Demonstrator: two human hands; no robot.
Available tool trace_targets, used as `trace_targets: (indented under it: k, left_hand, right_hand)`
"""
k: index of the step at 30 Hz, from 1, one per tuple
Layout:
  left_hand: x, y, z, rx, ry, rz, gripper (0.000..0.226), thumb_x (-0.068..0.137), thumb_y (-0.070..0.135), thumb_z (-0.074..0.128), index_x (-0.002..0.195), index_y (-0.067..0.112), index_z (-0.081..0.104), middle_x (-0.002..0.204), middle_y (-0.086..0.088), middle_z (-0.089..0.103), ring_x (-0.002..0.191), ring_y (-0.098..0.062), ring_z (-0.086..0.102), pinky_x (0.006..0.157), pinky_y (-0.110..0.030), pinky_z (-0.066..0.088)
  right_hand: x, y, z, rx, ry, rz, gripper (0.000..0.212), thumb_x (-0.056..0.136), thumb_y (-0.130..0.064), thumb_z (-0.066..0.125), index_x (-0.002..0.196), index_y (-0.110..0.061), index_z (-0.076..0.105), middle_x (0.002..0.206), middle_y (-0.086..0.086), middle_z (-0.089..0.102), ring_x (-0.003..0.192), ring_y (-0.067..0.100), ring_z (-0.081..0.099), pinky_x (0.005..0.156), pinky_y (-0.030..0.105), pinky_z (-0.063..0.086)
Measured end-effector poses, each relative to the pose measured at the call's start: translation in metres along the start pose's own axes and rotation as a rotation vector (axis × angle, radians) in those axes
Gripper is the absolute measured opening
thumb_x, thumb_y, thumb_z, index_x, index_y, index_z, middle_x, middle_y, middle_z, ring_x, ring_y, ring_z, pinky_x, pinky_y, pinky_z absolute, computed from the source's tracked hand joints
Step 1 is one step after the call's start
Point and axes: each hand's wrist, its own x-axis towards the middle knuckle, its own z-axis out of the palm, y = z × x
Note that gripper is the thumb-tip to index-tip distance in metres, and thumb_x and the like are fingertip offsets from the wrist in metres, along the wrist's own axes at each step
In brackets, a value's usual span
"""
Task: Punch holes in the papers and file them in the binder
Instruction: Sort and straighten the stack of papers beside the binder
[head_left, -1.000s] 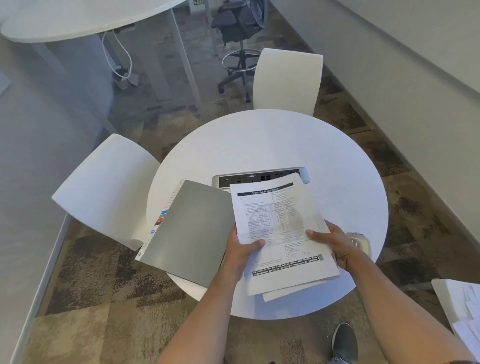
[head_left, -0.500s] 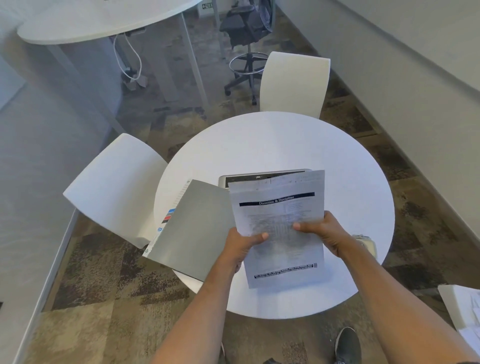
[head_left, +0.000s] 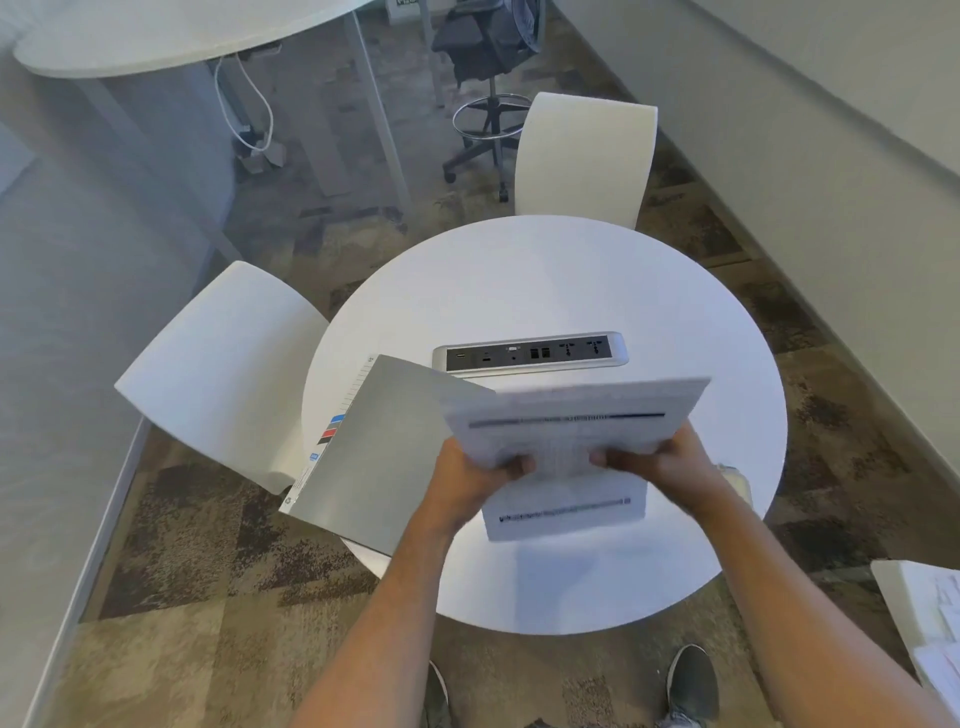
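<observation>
A stack of papers (head_left: 566, 421) was held above the round worktop (head_left: 545, 280) by both hands, well clear of its surface and blurred, its far edge tipped upward. The left hand (head_left: 470, 475) was curled round the stack's left side, thumb on top; the right hand (head_left: 660, 462) was curled round the right side in the same way. Whether the sheets were already punched could not be told.

The grey binder (head_left: 379, 452) was seen at nine o'clock of the stack, closed, with its near corner hanging over the worktop's edge at about eight o'clock. Coloured tabs and a white sheet were seen along its left side. A small pale object (head_left: 736, 480), perhaps the punch, was glimpsed just past the right wrist at three o'clock, mostly hidden.

The task was judged to be at an early stage: the papers were only gathered in the hands, nothing was filed, and the binder was unopened. Punching, opening the binder and threading the sheets were all judged to remain.

A power and data strip (head_left: 530, 352) was set into the worktop at twelve o'clock of the stack. Open surface lay beyond it toward twelve and one o'clock, and nearer at six o'clock. White chairs stood at twelve o'clock (head_left: 584, 156) and at nine o'clock (head_left: 218, 374), close against the rim. The overhanging binder was judged liable to be knocked off.
</observation>
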Motion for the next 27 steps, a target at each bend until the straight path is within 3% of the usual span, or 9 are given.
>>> trace_targets:
  k: [5,9,10,13,16,19,22,24,27]
  left_hand:
    - [-0.007,-0.07,0.002,0.216,-0.024,-0.067,0.013,0.081,0.006,0.084,0.086,0.018,0.083,0.086,0.006,0.079,0.085,-0.008,0.074,0.078,-0.028,0.055]
    - [0.009,-0.073,0.009,0.175,0.057,-0.167,0.021,0.084,0.006,0.078,0.068,0.019,0.078,0.061,0.008,0.066,0.059,-0.006,0.057,0.06,-0.023,0.042]
    - [0.011,-0.075,0.009,0.21,0.07,-0.186,0.019,0.084,0.011,0.078,0.066,0.02,0.076,0.062,0.005,0.066,0.061,-0.009,0.056,0.06,-0.025,0.042]
    - [0.006,-0.1,0.004,0.448,0.061,-0.278,0.028,0.087,0.02,0.075,0.062,0.015,0.065,0.064,-0.002,0.061,0.066,-0.015,0.056,0.057,-0.027,0.036]
    - [0.006,-0.125,0.003,0.53,0.14,-0.262,0.017,0.092,0.021,0.071,0.084,0.007,0.075,0.078,-0.01,0.07,0.075,-0.019,0.061,0.061,-0.026,0.039]
    - [0.016,-0.14,0.006,0.466,0.201,-0.25,0.014,0.092,0.021,0.072,0.08,0.014,0.071,0.07,0.0,0.066,0.074,-0.02,0.062,0.061,-0.025,0.038]
    - [0.018,-0.143,0.0,0.233,0.189,-0.303,0.009,0.084,0.021,0.082,0.088,0.019,0.074,0.089,-0.002,0.077,0.087,-0.022,0.072,0.075,-0.031,0.055]
    - [0.014,-0.146,-0.002,0.007,0.128,-0.324,0.028,0.078,0.018,0.088,0.104,0.018,0.078,0.105,-0.003,0.079,0.1,-0.022,0.075,0.086,-0.037,0.06]
    - [0.01,-0.145,0.004,-0.181,0.027,-0.366,0.049,0.077,0.01,0.089,0.122,0.012,0.072,0.116,-0.004,0.077,0.106,-0.019,0.074,0.084,-0.03,0.061]
  right_hand:
    - [-0.017,0.074,-0.011,-0.165,-0.037,0.178,0.017,0.08,0.006,0.082,0.088,-0.009,0.083,0.091,0.014,0.079,0.088,0.017,0.073,0.085,0.041,0.054]
    - [-0.01,0.076,-0.003,-0.144,0.069,0.213,0.018,0.087,-0.013,0.082,0.099,-0.026,0.082,0.101,0.002,0.081,0.101,0.02,0.075,0.086,0.03,0.059]
    - [-0.011,0.08,-0.003,-0.224,0.077,0.224,0.028,0.086,-0.022,0.084,0.111,-0.031,0.078,0.11,-0.002,0.079,0.106,0.018,0.073,0.088,0.029,0.057]
    - [-0.041,0.121,-0.022,-0.676,0.094,0.285,0.104,0.07,-0.062,0.087,0.157,-0.039,0.035,0.142,-0.014,0.055,0.127,0.008,0.054,0.105,0.036,0.043]
    - [-0.063,0.171,-0.036,-1.111,0.035,0.202,0.111,0.06,-0.098,0.052,0.155,-0.043,0.039,0.157,-0.01,0.042,0.144,0.017,0.04,0.115,0.044,0.031]
    - [-0.051,0.184,-0.04,-1.077,0.165,0.163,0.09,0.069,-0.09,0.058,0.142,-0.037,0.06,0.148,-0.006,0.049,0.137,0.023,0.044,0.112,0.046,0.033]
    - [-0.041,0.18,-0.03,-1.114,0.175,0.133,0.076,0.075,-0.071,0.074,0.139,-0.03,0.063,0.141,-0.001,0.053,0.131,0.028,0.046,0.108,0.047,0.037]
    - [-0.033,0.178,-0.026,-1.141,0.198,0.139,0.071,0.076,-0.066,0.077,0.135,-0.028,0.065,0.139,0.002,0.054,0.129,0.03,0.048,0.106,0.047,0.038]
    - [-0.017,0.178,-0.016,-1.147,0.268,0.154,0.06,0.078,-0.061,0.08,0.124,-0.024,0.069,0.133,0.005,0.057,0.124,0.032,0.051,0.101,0.046,0.04]
